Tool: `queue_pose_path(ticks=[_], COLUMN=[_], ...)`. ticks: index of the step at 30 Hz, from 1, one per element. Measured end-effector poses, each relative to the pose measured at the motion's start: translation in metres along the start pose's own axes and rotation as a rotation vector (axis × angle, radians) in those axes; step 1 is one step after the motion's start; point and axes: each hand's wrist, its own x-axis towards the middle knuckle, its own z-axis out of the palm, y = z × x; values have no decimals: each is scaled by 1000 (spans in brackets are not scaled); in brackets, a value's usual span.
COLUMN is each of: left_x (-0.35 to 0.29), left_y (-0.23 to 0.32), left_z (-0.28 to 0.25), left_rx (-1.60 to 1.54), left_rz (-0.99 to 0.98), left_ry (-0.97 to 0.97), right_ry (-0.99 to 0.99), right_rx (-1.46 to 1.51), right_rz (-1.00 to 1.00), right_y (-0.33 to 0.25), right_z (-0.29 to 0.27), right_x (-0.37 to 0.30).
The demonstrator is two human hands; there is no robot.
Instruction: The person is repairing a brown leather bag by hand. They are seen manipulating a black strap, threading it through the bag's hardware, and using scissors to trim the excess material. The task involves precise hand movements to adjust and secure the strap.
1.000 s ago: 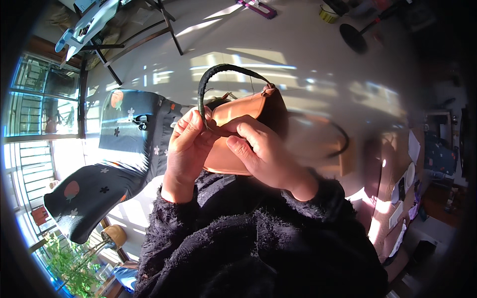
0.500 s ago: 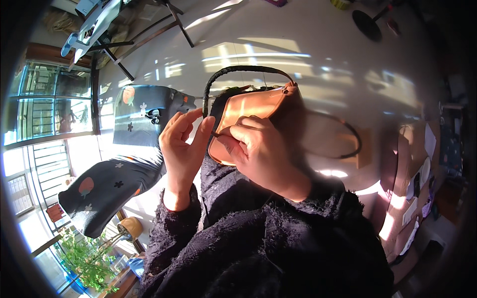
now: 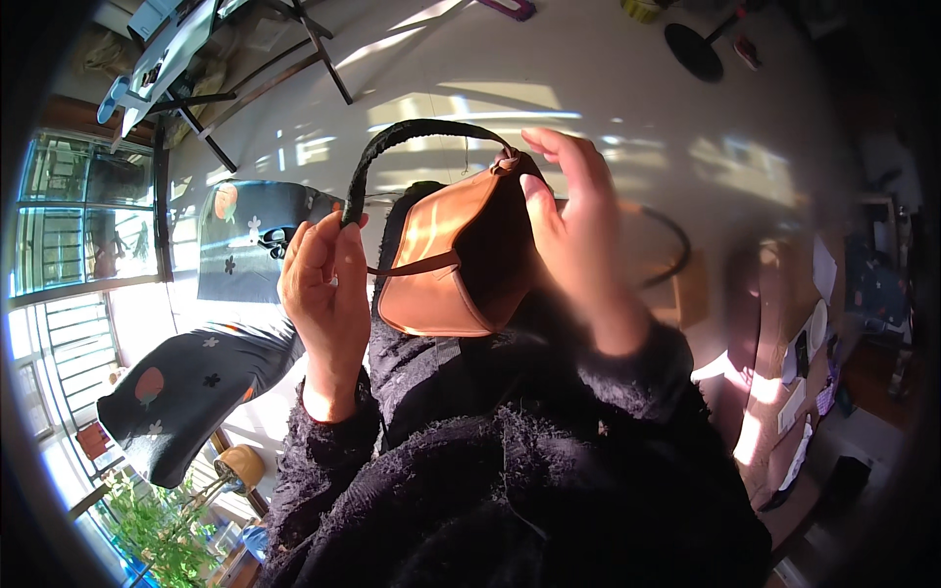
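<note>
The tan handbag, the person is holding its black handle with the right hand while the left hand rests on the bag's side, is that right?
Not quite: the hands are swapped. In the head view the left hand holds the black handle of the tan handbag, and the right hand rests on the bag's side.

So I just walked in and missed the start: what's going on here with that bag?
A person in a fuzzy black sweater holds a small tan leather handbag up in front of them. The left hand pinches one end of its black handle, while the right hand, blurred, rests against the bag's side near the other end.
</note>
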Motion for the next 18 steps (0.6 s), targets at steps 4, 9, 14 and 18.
queue_pose_path(ticks=[4,9,14,18], left_x=[2,14,37,45], left_y=[5,10,0,-20], left_z=[4,4,7,13], left_rx=[129,-7,-130,-115], left_rz=[122,36,-133,-220], left_ry=[-59,21,42,-78], right_ry=[-99,-433,-682,-683], right_rx=[301,591,929,945], right_rz=[45,296,449,509], right_y=[31,18,-2,-13], right_z=[28,27,-5,-13], right_x=[16,12,21,20])
